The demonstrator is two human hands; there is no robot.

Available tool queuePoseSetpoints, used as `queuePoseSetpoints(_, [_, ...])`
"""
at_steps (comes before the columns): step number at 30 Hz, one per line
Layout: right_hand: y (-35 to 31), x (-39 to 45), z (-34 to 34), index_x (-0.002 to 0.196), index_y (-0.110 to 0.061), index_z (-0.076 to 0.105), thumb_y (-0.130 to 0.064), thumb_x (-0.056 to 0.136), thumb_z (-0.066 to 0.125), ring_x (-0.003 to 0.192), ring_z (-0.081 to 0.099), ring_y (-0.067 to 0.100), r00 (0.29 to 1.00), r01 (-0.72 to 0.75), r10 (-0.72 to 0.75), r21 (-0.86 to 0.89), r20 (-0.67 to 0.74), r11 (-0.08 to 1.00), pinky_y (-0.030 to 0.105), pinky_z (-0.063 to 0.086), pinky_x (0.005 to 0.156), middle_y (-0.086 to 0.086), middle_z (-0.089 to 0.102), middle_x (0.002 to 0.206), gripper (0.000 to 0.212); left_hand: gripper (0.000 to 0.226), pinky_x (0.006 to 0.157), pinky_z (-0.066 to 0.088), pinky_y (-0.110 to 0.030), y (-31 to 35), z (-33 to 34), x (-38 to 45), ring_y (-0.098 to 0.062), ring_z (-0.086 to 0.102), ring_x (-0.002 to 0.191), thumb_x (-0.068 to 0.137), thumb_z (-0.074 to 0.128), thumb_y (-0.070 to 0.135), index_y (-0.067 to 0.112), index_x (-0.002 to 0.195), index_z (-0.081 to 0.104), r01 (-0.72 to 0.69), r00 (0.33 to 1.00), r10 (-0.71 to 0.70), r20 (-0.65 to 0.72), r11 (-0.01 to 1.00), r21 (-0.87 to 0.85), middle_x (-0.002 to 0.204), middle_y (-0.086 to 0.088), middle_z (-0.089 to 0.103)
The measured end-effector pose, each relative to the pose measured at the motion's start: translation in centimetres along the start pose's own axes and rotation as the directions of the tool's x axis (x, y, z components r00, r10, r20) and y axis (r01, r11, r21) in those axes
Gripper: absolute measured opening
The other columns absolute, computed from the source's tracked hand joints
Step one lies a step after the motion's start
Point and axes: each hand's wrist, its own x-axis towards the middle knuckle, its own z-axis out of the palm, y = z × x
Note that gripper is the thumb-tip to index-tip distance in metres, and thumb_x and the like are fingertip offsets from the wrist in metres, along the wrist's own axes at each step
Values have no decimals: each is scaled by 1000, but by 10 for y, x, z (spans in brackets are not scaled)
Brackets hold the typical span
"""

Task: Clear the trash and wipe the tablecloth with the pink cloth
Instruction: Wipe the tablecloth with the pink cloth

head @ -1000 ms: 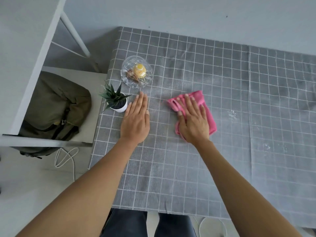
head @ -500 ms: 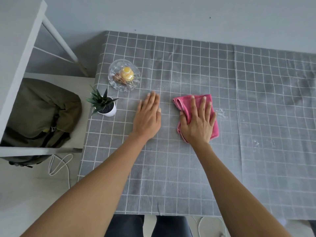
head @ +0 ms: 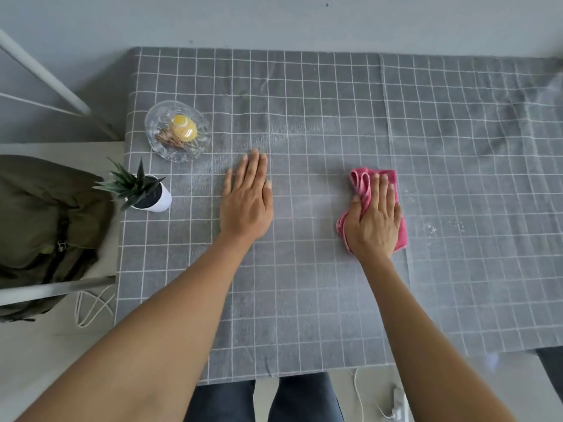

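Observation:
A grey tablecloth (head: 335, 117) with a white grid covers the table. My right hand (head: 373, 223) lies flat on the folded pink cloth (head: 359, 182), pressing it onto the tablecloth near the middle. My left hand (head: 246, 202) rests flat on the tablecloth to the left, fingers together, holding nothing. White crumbs or specks (head: 432, 228) lie scattered on the tablecloth just right of the pink cloth.
A glass dish (head: 158, 117) with a yellow object and toothpicks stands at the back left. A small potted plant (head: 143, 193) in a white pot sits at the left edge. A green backpack (head: 45, 223) lies on a white shelf beside the table. Cables lie on the floor.
My right hand has slid the pink cloth to the right across the tablecloth, toward the white specks. My left hand stays flat in about the same place.

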Motion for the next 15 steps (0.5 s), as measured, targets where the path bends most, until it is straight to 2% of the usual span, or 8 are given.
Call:
queuePoseSetpoints(2, [-10,-1,1,152,-22,5,-37,98,22,146,-3,13,997,-71,72,24,-10,997,37,-4,118,-4,3,160,59,55,120,0,-40,0,0,0,-14,-1,147,99,9,34,18,152,4,-1,1000,1,1,1000,7,160,1,3])
queuePoseSetpoints(4, [-29,-2,5,152,-21,3,-34,100,25,146,-4,15,998,-58,57,21,28,998,37,-6,117,-3,1,160,58,55,120,0,-40,0,1,0,-14,-1,147,99,9,33,18,152,5,-5,1000,5,-4,1000,14,160,1,4])
queuePoseSetpoints(6, [-50,-11,10,152,-22,4,-33,99,25,146,-4,15,990,115,-114,-15,89,993,34,-8,116,-3,1,159,58,55,120,1,-40,0,0,1,-14,1,148,99,11,32,18,152,7,-4,1000,4,-8,1000,7,160,1,5])
queuePoseSetpoints(8, [-60,-21,14,152,-22,10,-32,97,25,146,-1,13,944,298,-296,10,146,954,31,-7,116,-4,6,159,58,55,120,2,-39,-1,-1,0,-14,2,147,99,13,31,17,152,10,-3,1000,3,-12,1000,5,160,1,8])
queuePoseSetpoints(10, [-53,-17,10,152,-23,13,-33,96,24,146,1,10,913,368,-371,48,169,928,28,-5,116,-6,9,158,57,54,120,3,-39,0,-1,0,-14,3,147,99,13,31,17,152,11,-16,1000,16,-20,1000,4,160,0,9])
queuePoseSetpoints(12, [-34,-4,4,152,-24,12,-36,97,22,145,2,8,931,334,-337,47,143,941,28,-2,116,-7,8,158,56,54,120,3,-40,-1,-1,0,-14,3,147,100,13,30,17,152,11,-21,1000,20,-16,1000,-8,160,0,9])
queuePoseSetpoints(15, [-8,17,-4,152,-25,7,-38,99,17,146,1,10,988,137,-138,15,76,990,32,-1,118,-6,6,159,55,53,120,1,-39,-1,-1,-1,-15,3,148,101,15,29,17,152,10,-18,1000,18,-23,1000,-5,160,0,8])
